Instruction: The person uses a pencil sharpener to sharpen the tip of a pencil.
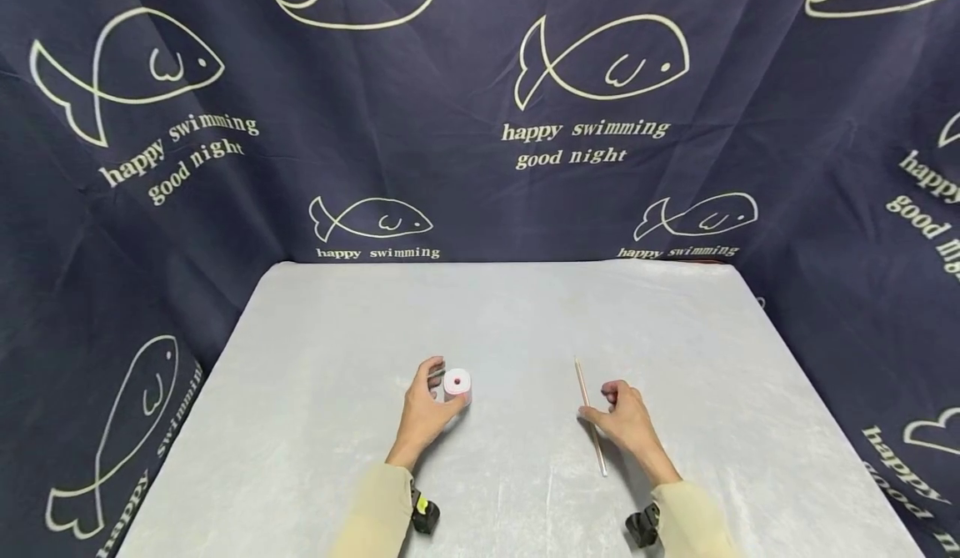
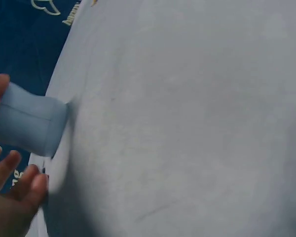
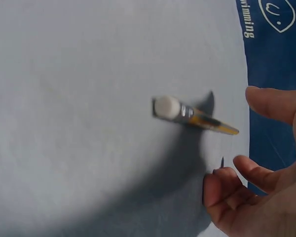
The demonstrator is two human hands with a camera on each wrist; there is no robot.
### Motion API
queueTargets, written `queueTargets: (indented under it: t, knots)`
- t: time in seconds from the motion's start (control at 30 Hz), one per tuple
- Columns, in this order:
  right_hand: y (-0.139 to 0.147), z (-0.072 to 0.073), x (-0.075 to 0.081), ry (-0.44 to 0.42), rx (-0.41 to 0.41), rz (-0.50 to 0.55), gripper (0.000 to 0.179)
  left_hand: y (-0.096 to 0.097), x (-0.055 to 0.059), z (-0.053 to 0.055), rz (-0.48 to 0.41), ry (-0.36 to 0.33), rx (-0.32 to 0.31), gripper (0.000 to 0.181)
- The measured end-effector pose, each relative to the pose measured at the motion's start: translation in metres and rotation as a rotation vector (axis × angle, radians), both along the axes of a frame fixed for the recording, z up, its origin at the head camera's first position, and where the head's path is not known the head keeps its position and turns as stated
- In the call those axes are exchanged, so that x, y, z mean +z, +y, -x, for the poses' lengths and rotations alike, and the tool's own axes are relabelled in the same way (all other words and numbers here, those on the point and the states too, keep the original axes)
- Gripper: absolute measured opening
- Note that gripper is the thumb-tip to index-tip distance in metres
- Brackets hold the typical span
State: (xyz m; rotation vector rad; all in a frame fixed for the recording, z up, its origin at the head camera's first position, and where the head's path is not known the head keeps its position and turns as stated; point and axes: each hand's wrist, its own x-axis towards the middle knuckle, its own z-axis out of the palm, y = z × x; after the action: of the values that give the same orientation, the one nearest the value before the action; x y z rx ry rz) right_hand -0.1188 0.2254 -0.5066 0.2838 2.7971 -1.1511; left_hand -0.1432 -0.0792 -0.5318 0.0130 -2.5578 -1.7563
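A small white pencil sharpener [image 1: 457, 381] with a round dark-red hole in its top stands on the table. My left hand [image 1: 426, 408] is around it, thumb at its near side. In the left wrist view the thumb lies by the pink-rimmed top of the sharpener [image 2: 29, 118], and the other fingers are apart from its side. Further right lies a pencil [image 1: 591, 420], its white eraser end towards me. Over it is my right hand [image 1: 628, 420], thumb and index finger apart. The right wrist view shows a gap between those fingers and the pencil [image 3: 202, 118].
A pale grey cloth covers the table [image 1: 517, 316]. Dark blue curtains [image 1: 480, 191] with fish drawings and lettering hang behind it and at both sides. A small black camera is strapped to each wrist.
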Motion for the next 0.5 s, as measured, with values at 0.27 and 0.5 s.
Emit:
queueTargets:
  t: [0.27, 0.5]
  knots:
    - [-0.009, -0.002, -0.005, 0.005, -0.008, -0.012, 0.044, 0.004, -0.005, -0.001, 0.047, 0.035, -0.007, 0.060]
    - [-0.008, -0.004, -0.008, 0.016, -0.028, -0.026, 0.038, 0.003, -0.014, -0.003, 0.081, 0.064, -0.019, 0.052]
